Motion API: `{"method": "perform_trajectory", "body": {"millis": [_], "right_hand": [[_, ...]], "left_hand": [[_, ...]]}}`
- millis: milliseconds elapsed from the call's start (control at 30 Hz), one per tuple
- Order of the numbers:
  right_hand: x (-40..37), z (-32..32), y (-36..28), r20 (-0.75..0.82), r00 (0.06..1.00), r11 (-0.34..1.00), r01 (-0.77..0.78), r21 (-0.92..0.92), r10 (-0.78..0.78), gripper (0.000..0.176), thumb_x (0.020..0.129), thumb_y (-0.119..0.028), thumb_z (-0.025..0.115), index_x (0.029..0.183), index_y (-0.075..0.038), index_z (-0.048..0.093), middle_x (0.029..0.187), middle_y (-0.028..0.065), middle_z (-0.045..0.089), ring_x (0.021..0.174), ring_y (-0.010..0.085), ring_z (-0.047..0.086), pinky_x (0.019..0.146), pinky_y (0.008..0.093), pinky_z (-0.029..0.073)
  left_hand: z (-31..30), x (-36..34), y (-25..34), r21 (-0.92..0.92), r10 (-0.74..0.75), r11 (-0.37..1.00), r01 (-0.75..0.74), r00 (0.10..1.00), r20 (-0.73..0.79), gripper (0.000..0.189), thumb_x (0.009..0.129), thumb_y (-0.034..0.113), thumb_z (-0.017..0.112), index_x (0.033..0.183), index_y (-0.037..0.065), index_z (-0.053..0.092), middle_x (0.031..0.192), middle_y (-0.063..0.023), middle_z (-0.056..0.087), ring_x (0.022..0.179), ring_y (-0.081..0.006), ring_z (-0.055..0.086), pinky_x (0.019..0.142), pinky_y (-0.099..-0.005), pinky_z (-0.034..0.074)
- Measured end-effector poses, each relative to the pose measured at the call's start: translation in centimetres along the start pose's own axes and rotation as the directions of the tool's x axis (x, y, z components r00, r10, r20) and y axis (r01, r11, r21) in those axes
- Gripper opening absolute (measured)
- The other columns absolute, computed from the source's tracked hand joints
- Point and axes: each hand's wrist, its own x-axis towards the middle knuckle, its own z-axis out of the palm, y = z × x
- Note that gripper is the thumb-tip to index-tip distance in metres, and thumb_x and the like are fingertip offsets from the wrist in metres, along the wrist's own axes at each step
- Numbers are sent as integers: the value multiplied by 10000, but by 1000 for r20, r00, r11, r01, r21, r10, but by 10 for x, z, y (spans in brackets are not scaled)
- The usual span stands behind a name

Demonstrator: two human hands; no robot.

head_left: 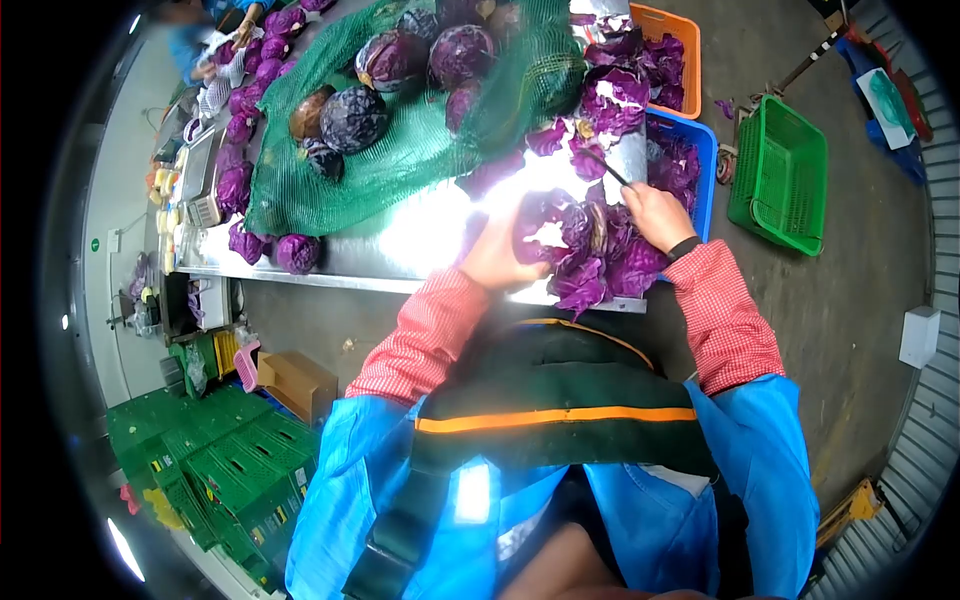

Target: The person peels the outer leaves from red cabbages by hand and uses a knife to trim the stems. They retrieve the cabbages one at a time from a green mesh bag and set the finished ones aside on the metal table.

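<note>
My left hand point(500, 255) is wrapped around the near left side of a red cabbage point(548, 232) at the front edge of the metal table point(370, 250). Glare washes out part of that hand and the cabbage. My right hand point(657, 215) is closed on a knife point(612, 172), whose thin dark length points up and left over the leaves. Loose purple cabbage leaves point(585, 285) lie under and beside the held cabbage. Ahead and left, a green mesh sack point(400, 190) is spread out with several whole cabbages point(355, 118) in it.
A blue crate point(706, 180) and an orange crate point(690, 35) hold leaves along the table's right side. A green basket point(780, 170) stands on the floor. Trimmed cabbages point(235, 187) line the left, near a scale point(203, 180). Another person's arm point(248, 20) reaches in at the far left.
</note>
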Motion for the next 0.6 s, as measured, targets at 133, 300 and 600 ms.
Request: {"method": "perform_trajectory", "body": {"millis": [133, 300, 600], "right_hand": [[-9, -16, -80, -47, 997, 988, 63, 140, -57, 545, 848, -501, 663, 1151, -52, 612, 958, 240, 690, 876, 415, 674, 791, 473, 531], [14, 12, -73, -148, 848, 849, 467, -247, -510, 199, 839, -261, 680, 1009, -162, 646, 800, 92, 659, 666, 310, 667, 577, 421, 535], [84, 41, -40, 0, 984, 970, 175, -170, -178, 264, 873, -257, 629, 1071, -84, 616, 849, 224, 676, 806, 423, 656, 707, 512, 515]], "left_hand": [[-2, 2, -3, -5, 24, 1000, -24, 999, 24, 1160, 598, 232, 827, 1527, 20, 165, 1456, -268, 297, 1389, -395, 311, 1153, -454, 298], [3, -7, -13, 6, 11, 1000, -10, 1000, -16, 1145, 614, 270, 821, 1522, 21, 170, 1462, -277, 290, 1399, -410, 298, 1156, -457, 286], [12, -17, -20, 114, 87, 990, -78, 993, -77, 1110, 615, 232, 821, 1506, -9, 203, 1477, -269, 296, 1397, -411, 304, 1156, -456, 279]]}}
